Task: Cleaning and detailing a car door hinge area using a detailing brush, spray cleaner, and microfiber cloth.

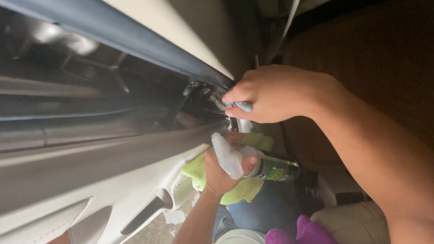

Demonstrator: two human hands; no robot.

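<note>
My right hand reaches in from the right to the corner of the car door's window. It pinches a small pale blue rounded piece against the dark trim there; I cannot tell what the piece is. Lower down, my left hand grips a spray bottle with a clear trigger head and a green label, together with a yellow-green cloth bunched under the palm. The bottle's nozzle points up toward the window corner.
The cream door panel with its pull handle fills the lower left, and a grey-blue window frame runs diagonally above. A brown seat lies to the right. A purple fluffy cloth and a leg in jeans are at the bottom.
</note>
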